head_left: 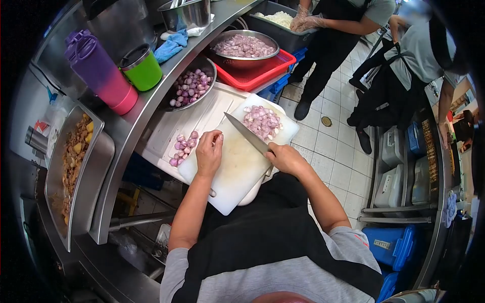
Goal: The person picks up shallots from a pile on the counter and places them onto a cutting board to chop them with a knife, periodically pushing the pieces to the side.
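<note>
Right hand point(285, 157) grasps a knife point(246, 134) over the board point(233, 177). Left hand point(208, 151) curls onto the board beside shallots point(183, 147); whether its fingers hold anything is unclear.

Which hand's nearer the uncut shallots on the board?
Left. Left hand sits just beside the uncut shallots; right hand grips the knife across the cutting board.

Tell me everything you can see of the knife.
The knife is a chef's knife with a long, pointed, grey steel blade. The right hand is closed round its handle, which is hidden. The blade slants over the white cutting board, tip pointing away and to the left, between the left hand and the heap of cut shallots. Whether its edge touches the board cannot be told; the left hand is apart from it.
</note>
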Demonstrator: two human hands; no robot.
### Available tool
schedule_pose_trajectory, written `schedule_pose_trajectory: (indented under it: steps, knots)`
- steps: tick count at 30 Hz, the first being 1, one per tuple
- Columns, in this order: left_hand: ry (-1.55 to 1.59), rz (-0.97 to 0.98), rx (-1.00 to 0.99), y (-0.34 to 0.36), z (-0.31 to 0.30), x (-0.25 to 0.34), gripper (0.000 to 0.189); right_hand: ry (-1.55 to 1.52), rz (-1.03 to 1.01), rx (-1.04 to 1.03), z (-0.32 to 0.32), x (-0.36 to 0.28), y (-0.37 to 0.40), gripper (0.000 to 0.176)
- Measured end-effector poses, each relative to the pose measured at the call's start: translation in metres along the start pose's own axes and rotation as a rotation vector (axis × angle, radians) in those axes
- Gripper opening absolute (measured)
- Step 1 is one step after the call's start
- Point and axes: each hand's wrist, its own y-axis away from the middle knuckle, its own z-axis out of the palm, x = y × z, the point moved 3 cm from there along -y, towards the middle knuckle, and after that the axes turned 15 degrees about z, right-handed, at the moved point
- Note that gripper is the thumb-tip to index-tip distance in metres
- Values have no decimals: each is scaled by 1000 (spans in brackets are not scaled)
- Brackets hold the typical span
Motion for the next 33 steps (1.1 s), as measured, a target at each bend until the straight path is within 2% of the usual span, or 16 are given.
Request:
schedule_pose_trajectory:
  steps: [5,12,15,19,21,22,24,25,28,33]
  knots:
    - [17,11,-73,3,4,1,12,79,-20,172,5,-10,17,30]
    - [-4,48,-127,5,6,1,10,-14,-104,187,14,-10,39,29]
    - [24,-13,-150,4,5,6,10,-111,-115,173,14,-9,42,38]
    - [28,-16,-142,4,4,10,11,-85,-97,220,0,-15,48,41]
    - [-26,131,-127,1,3,17,17,-90,-101,253,-6,-16,46,41]
    - [-28,134,-129,-1,3,21,17,-93,-101,281,-9,-14,45,40]
    - [-95,433,-193,-5,4,40,26,-81,-126,312,-6,-7,36,40]
    - [-58,473,-274,-4,8,45,37,-67,-150,341,-5,-4,32,40]
    - [-4,577,-422,-10,23,71,45,-56,-204,413,-3,2,25,41]
    - [-92,588,-571,-20,46,63,49,-25,-225,441,-12,7,23,39]
